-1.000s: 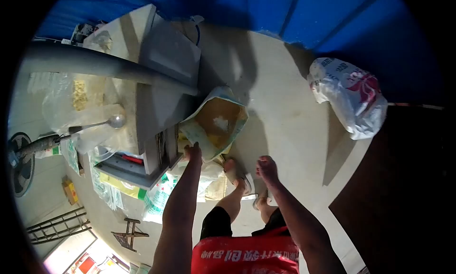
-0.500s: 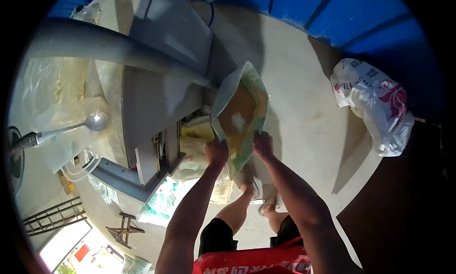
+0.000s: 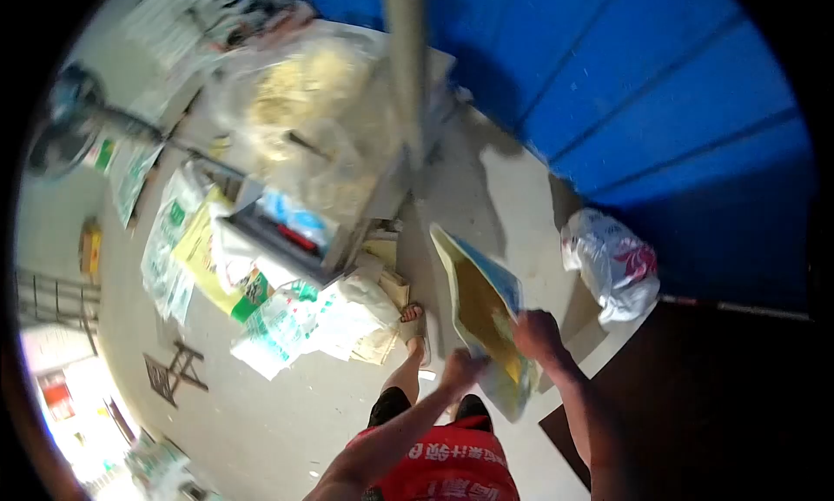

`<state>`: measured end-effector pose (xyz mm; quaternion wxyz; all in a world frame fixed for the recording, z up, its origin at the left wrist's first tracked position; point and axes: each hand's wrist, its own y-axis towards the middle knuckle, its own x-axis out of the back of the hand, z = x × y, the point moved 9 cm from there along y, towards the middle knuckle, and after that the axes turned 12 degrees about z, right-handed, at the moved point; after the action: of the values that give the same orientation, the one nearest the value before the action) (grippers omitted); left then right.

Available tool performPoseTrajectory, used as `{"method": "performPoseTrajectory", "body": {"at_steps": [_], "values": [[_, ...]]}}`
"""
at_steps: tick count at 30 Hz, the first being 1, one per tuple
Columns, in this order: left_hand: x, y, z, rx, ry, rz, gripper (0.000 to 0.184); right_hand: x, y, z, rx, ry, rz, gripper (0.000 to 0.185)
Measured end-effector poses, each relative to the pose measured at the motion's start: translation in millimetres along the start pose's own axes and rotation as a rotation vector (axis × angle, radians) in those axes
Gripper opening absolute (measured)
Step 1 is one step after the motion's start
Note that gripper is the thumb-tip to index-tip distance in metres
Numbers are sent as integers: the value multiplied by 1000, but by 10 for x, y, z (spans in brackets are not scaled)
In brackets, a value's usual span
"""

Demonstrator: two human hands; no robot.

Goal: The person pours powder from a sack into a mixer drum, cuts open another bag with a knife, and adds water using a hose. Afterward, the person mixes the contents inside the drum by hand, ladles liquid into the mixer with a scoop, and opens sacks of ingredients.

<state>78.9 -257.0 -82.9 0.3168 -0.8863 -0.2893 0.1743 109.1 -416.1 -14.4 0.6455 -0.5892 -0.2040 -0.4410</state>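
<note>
Gripping the open sack [image 3: 486, 314] by its rim, one hand each side.
My left hand [image 3: 465, 371] and right hand [image 3: 539, 334] are closed on the rim, its mouth stretching mostly beyond my grip, yellowish-tan inside. The sack is over the floor [image 3: 278, 431], right of the desk [image 3: 382, 184] and apart from its drawer-side corner.
</note>
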Motion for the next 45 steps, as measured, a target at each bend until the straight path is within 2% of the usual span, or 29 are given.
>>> {"method": "performPoseTrajectory", "body": {"at_steps": [1, 2, 3, 4, 5, 6, 9, 11, 12, 14, 16, 20, 21, 23, 24, 26, 28, 31, 32, 35, 37, 39, 40, 41, 43, 45], "values": [[-324, -46, 264, -54, -204, 42, 30, 226, -268, 125, 23, 26, 14, 33], [-542, -370, 9, -362, 290, -50, 29, 258, -534, 295, 18, -45, 104, 28], [-650, -498, -349, -502, 410, -105, 27, 385, -677, 392, 60, -186, 202, 22], [-751, -628, -703, -637, 534, -179, 26, 724, -833, 620, 57, -259, 142, 16], [-842, -853, -561, -559, 242, -101, 23, 664, -1148, 884, 82, -289, 209, 16], [-928, -1073, -501, -493, 232, -66, 22, 615, -1412, 1132, 113, -322, 265, 16], [-811, -1990, -530, -462, -142, -134, 20, 557, -1963, 1839, 262, -464, 273, 15], [-697, -2394, -474, -486, 43, -287, 17, 434, -2190, 2330, 409, -616, 305, 15], [-549, -2618, -398, -466, -47, -340, 15, 293, -2263, 2549, 498, -716, 321, 15], [-195, -3276, -338, -456, -169, -471, 13, 298, -2492, 3126, 444, -744, 319, 17], [119, -3910, -239, -377, -63, -384, 20, 107, -2653, 3778, 592, -799, 281, 17], [858, -5159, 326, -353, 48, -533, 22, -311, -3194, 5402, 903, -875, 333, 25], [1035, -5297, 502, -357, 25, -583, 22, -419, -3231, 5717, 945, -911, 330, 25], [1561, -5932, 941, -422, -16, -1022, 24, -679, -3330, 6488, 981, -960, 288, 20], [1749, -6316, 1080, -316, -57, -1000, 24, -824, -3356, 6760, 1007, -1005, 304, 20], [2139, -7030, 1407, -358, -172, -1109, 25, -1127, -3533, 7605, 1318, -985, 331, 23], [2540, -7667, 1721, -392, -259, -1205, 25, -1341, -3629, 8357, 1347, -956, 319, 23], [3125, -8601, 2270, -300, -198, -1392, 26, -1782, -3748, 9534, 1392, -960, 366, 21], [3317, -8945, 2488, -354, -203, -1501, 24, -1921, -4041, 9985, 1620, -867, 462, 17], [3721, -10168, 2994, -392, -265, -1702, 21, -2394, -4519, 11194, 1690, -937, 472, 15], [3937, -10817, 3422, -384, -341, -1794, 20, -2711, -4932, 11935, 2026, -824, 472, 17], [4251, -11383, 3871, -292, -339, -1877, 18, -3047, -5240, 12697, 1757, -715, 711, 23], [4357, -11592, 4054, -290, -353, -1887, 18, -3233, -5406, 13020, 1642, -739, 787, 36], [4473, -11886, 4281, -274, -360, -1935, 18, -3397, -5621, 13344, 1645, -806, 711, 45], [4604, -12424, 4609, -247, -392, -1988, 17, -3616, -6174, 13879, 1731, -730, 835, 52], [4688, -12995, 4962, -212, -456, -2085, 15, -3992, -6586, 14414, 1810, -834, 871, 52]]}}
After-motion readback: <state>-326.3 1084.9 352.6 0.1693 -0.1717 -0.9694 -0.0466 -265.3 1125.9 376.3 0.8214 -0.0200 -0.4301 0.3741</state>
